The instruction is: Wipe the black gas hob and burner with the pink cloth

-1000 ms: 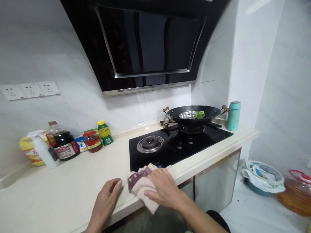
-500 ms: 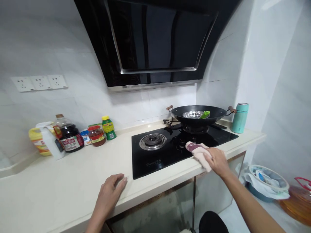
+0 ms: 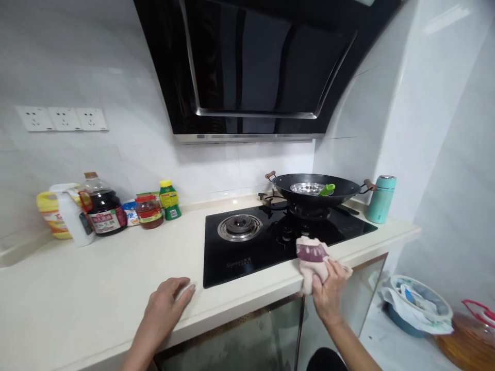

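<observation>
My right hand (image 3: 328,291) grips a pale pink cloth (image 3: 314,265) with a purple band, at the front edge of the black gas stove (image 3: 247,257). The cloth drapes over the edge of the counter. Left of the stove, my left hand (image 3: 167,304) rests on the cream countertop (image 3: 96,288), thumb and fingers apart, with nothing in it. A bare burner (image 3: 240,226) is on the stove's left side. Over the right burner sits a black wok (image 3: 348,190), holding a metal strainer (image 3: 305,188) with a green handle (image 3: 327,190).
At the left wall stand a white spray bottle (image 3: 75,221), a dark sauce bottle (image 3: 106,216), a red-lidded jar (image 3: 149,212) and a green bottle (image 3: 170,201). A turquoise flask (image 3: 381,201) stands right of the wok. A lined bin (image 3: 410,330) is on the floor; the range hood (image 3: 255,67) hangs above.
My right hand has drawn the cloth back towards me, to the counter's front edge, and its wrist has turned. My left hand stays on the countertop. The view has shifted slightly.
</observation>
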### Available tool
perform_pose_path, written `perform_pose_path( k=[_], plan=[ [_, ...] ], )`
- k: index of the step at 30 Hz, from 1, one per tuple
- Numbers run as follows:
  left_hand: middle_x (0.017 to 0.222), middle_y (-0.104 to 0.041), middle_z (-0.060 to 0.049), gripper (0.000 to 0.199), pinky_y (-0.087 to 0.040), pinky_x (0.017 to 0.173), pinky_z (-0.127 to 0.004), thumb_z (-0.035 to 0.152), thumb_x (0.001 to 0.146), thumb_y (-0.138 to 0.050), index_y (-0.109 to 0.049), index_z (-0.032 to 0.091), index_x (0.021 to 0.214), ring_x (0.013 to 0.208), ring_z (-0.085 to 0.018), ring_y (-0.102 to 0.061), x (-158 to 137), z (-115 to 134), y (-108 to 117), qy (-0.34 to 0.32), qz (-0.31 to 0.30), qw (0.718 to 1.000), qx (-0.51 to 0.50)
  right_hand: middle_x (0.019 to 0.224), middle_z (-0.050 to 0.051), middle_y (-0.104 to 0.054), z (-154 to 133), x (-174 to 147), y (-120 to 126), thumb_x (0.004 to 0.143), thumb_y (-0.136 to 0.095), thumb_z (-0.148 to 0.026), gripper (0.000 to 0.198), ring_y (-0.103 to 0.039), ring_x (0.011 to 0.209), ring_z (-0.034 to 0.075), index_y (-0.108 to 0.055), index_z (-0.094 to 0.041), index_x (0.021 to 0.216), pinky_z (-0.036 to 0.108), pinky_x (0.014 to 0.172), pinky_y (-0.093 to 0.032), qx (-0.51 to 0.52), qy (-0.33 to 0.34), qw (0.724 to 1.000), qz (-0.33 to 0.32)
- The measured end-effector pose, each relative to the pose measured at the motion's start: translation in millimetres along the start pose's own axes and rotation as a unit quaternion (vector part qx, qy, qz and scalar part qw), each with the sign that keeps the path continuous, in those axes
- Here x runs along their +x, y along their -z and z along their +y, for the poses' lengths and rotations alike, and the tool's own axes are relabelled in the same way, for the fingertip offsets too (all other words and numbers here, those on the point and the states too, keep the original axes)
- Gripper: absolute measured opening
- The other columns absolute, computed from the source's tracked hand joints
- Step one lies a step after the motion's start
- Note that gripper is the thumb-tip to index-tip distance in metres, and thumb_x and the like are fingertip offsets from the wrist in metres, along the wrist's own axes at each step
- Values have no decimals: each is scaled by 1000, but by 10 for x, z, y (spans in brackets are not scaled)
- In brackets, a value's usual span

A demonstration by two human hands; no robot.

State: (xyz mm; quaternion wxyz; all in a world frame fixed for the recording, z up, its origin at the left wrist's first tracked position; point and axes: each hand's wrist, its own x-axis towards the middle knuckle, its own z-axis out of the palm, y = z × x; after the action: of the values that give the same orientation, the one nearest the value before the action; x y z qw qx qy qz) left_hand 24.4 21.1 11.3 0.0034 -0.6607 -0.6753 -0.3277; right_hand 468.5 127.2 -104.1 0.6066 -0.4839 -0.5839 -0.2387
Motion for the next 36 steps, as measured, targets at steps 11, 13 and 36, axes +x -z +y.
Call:
perform_pose_path(
  k=[11, 13, 36],
  plan=[
    [108, -75, -6, 43, -53, 93, -40, 61, 89, -52, -73, 25, 100, 104, -28, -68, 15, 22, 24, 0, -5, 1000, 6, 136, 14, -53, -1958, -303, 58, 82, -66, -26, 61, -35, 139, 37, -44, -19, 138, 66, 116, -23, 125, 139, 963, -193],
    [107, -76, -6, 42, -53, 92, -39, 60, 88, -52, -73, 25, 100, 103, -27, -69, 11, 33, 24, -1, -2, 1000, 0, 134, 13, -55, -2066, -260, 53, 78, -70, -25, 63, -36, 138, 36, -47, -18, 136, 65, 117, -21, 131, 175, 953, -209],
    [107, -74, -6, 35, -48, 96, -43, 50, 91, -52, -70, 23, 101, 105, -27, -65, -105, 212, 57, 2, 4, 1000, -20, 123, 13, -61, 573, 564, 434, 75, -66, -30, 58, -53, 118, 33, -51, -24, 131, 54, 107, -32, -93, 187, 918, -338]
  ],
)
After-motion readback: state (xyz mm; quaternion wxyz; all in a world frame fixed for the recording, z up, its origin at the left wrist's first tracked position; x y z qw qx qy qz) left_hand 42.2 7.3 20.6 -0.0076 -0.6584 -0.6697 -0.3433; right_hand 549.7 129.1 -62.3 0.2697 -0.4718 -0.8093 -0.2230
